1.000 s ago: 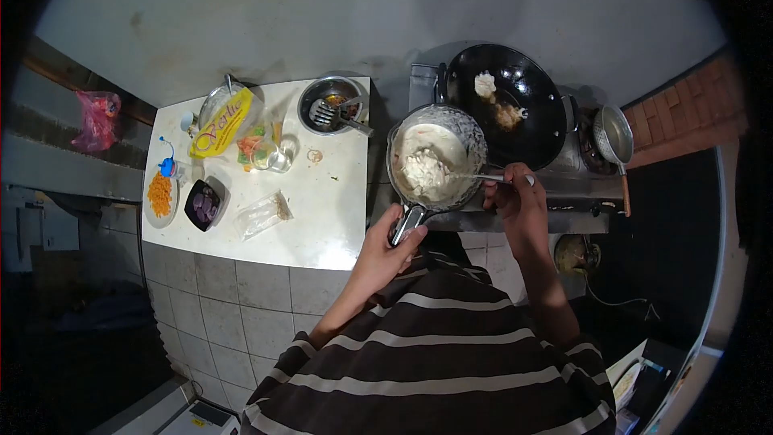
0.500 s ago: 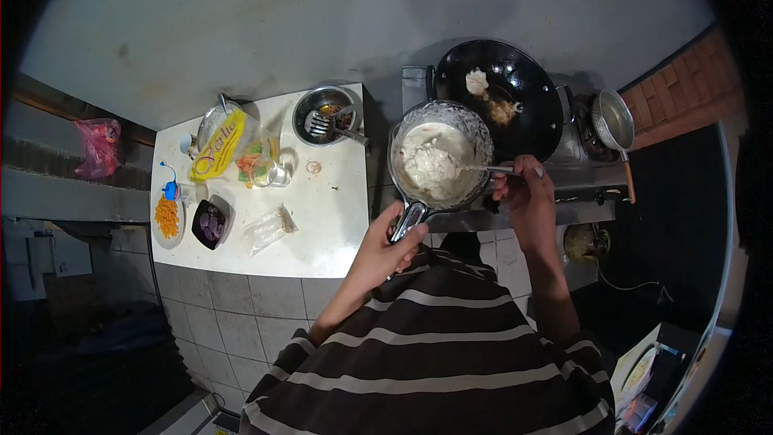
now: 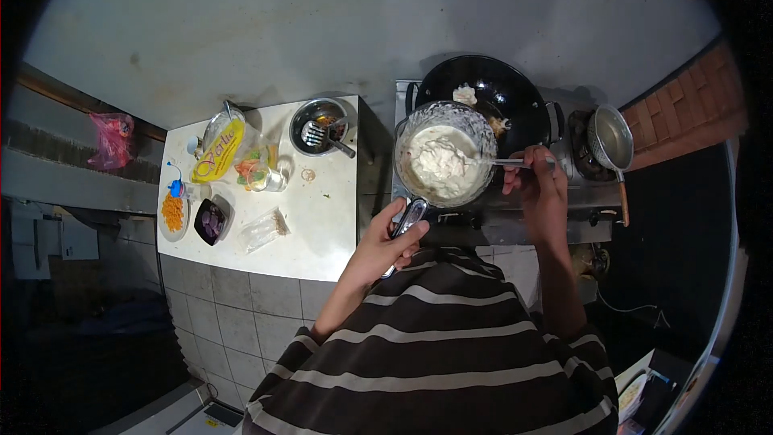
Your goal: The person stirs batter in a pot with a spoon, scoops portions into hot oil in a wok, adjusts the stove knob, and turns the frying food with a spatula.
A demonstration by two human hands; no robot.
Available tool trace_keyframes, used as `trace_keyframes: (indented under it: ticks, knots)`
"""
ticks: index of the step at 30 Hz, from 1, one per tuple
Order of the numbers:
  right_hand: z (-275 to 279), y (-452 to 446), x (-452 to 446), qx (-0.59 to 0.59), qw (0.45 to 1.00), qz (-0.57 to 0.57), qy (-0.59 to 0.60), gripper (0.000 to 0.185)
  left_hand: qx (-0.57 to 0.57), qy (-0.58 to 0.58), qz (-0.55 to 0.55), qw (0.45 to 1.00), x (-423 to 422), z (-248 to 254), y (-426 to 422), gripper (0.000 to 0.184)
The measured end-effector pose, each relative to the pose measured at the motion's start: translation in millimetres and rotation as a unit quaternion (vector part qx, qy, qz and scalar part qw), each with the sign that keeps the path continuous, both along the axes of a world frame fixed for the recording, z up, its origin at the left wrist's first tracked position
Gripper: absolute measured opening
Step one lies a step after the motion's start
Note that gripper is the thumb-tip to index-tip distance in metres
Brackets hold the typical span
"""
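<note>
My left hand [image 3: 385, 246] is closed round the handle of a saucepan [image 3: 405, 121], which holds thick white batter [image 3: 441, 163] and overlaps the near left part of a black wok [image 3: 527, 93]. Between the fingers of my right hand [image 3: 538, 181] is the handle of a metal spoon [image 3: 507, 162]; its other end reaches into the batter. In the wok lie a white lump of batter [image 3: 465, 95] and a browned piece [image 3: 499, 126], partly hidden by the saucepan.
A strainer pan [image 3: 613, 137] sits on the right burner. On the white table [image 3: 322, 225] are a metal bowl [image 3: 299, 127] with a slotted spatula, a yellow packet [image 3: 219, 153], a plastic bag [image 3: 262, 230], a black bowl [image 3: 221, 238] and a plate of orange shreds [image 3: 172, 213].
The saucepan has shifted a little right relative to the wok and now covers more of it. My right hand has moved slightly right with the spoon. My left hand keeps its hold.
</note>
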State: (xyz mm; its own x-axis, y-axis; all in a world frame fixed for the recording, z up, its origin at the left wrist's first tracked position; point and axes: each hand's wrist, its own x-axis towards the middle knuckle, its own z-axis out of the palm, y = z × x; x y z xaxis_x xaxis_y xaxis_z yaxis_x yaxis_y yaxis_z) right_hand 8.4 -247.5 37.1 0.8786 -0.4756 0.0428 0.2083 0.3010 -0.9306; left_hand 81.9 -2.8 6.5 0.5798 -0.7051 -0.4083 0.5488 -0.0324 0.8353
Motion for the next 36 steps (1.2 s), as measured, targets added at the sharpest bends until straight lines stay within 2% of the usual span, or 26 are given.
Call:
trace_keyframes:
  ticks: [5, 17, 20, 22, 24, 26, 29, 30, 32, 36]
  knots:
    - [10, -28, -1, -0.012, 1.0, 0.009, -0.004, 0.026, -0.012, 0.034, 0.014, 0.999, -11, 7, -21, 0.022]
    - [23, -67, 4, -0.01, 0.999, 0.018, -0.041, 0.026, 0.025, -0.032, 0.045, 0.998, -19, 18, -52, 0.021]
    - [26, -68, 3, -0.05, 0.998, 0.011, -0.025, 0.028, 0.022, -0.023, 0.058, 0.998, -20, 19, -57, 0.019]
    - [24, -64, 0, -0.245, 0.968, 0.051, -0.005, 0.025, 0.017, -0.022, 0.059, 0.998, -21, 20, -60, 0.019]
    - [34, -62, -6, -0.478, 0.866, 0.125, -0.084, 0.011, 0.01, -0.026, 0.058, 0.998, -21, 20, -63, 0.018]
    - [46, -58, -17, -0.517, 0.833, 0.178, -0.084, 0.022, 0.002, -0.037, 0.077, 0.996, -23, 19, -65, 0.018]
    - [58, -60, -25, -0.532, 0.822, 0.173, -0.106, 0.029, 0.0, -0.05, 0.065, 0.997, -22, 21, -65, 0.018]
    - [61, -61, -25, -0.532, 0.822, 0.172, -0.105, 0.029, 0.004, -0.06, 0.057, 0.997, -21, 22, -65, 0.018]
    - [65, -64, -22, -0.558, 0.798, 0.142, -0.175, 0.031, 0.002, -0.064, 0.05, 0.997, -20, 27, -66, 0.018]
    - [59, -64, -11, -0.575, 0.787, 0.139, -0.177, 0.029, 0.0, -0.092, 0.033, 0.995, -18, 26, -64, 0.018]
